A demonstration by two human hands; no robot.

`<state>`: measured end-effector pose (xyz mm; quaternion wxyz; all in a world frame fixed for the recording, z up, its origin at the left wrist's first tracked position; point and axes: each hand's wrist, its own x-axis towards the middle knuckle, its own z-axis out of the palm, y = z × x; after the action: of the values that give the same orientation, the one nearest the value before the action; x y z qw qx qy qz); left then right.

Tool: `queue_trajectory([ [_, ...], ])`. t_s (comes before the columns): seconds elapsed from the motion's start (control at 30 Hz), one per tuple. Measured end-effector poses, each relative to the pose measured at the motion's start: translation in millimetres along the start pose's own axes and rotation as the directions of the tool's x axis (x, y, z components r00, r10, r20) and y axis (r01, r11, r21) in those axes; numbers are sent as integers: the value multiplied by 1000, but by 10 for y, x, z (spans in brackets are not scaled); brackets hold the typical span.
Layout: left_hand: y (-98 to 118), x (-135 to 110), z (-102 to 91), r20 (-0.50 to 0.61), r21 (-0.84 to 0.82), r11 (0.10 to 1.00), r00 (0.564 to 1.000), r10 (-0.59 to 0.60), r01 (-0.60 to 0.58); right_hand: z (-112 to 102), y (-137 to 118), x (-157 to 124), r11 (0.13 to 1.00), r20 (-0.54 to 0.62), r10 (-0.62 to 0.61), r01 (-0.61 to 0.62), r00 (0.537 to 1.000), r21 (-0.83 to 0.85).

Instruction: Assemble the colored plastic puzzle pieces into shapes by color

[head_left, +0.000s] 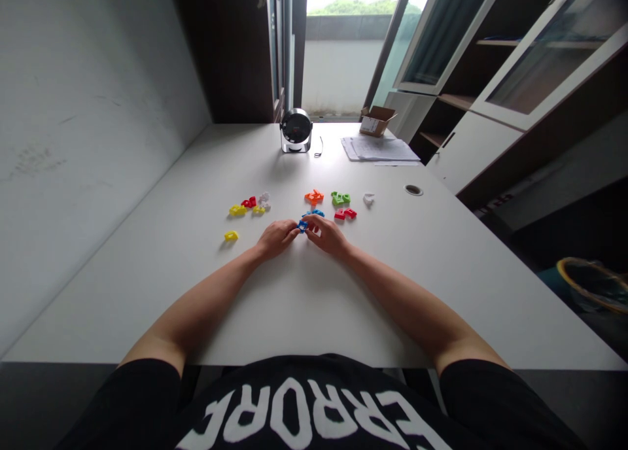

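Between my two hands is a small blue plastic piece [302, 226], held just over the white table [314, 299]. The fingertips of my left hand [279, 237] pinch it from the left. My right hand [326, 234] grips its right side with thumb and fingers. Just behind, more blue pieces [316, 212] lie on the table, partly covered by my right fingers. Orange pieces [314, 197] sit farther back. Red pieces [345, 214] and green pieces [340, 198] lie to the right of my right hand. A single yellow piece [231, 235] rests left of my left hand.
More yellow pieces [237, 210], red pieces [249, 202] and white pieces [264, 201] form a group at left. One white piece [369, 199] lies at right. Toward the back stand a round black device [296, 128], papers [380, 150] and a cardboard box [377, 121]. A wall borders the left side.
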<state>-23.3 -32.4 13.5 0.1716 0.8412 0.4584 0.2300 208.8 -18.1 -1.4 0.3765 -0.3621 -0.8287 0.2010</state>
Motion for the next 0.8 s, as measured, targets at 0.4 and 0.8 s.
queue_trajectory([
  [0.4,-1,0,-11,4,-42,999,1000,-18,18,-4,17,-9,997,30,-77,77,997,28],
  [0.8,41,12,-36,27,24,1000,1000,-7,6,-16,8,-4,997,27,-73,72,997,17],
])
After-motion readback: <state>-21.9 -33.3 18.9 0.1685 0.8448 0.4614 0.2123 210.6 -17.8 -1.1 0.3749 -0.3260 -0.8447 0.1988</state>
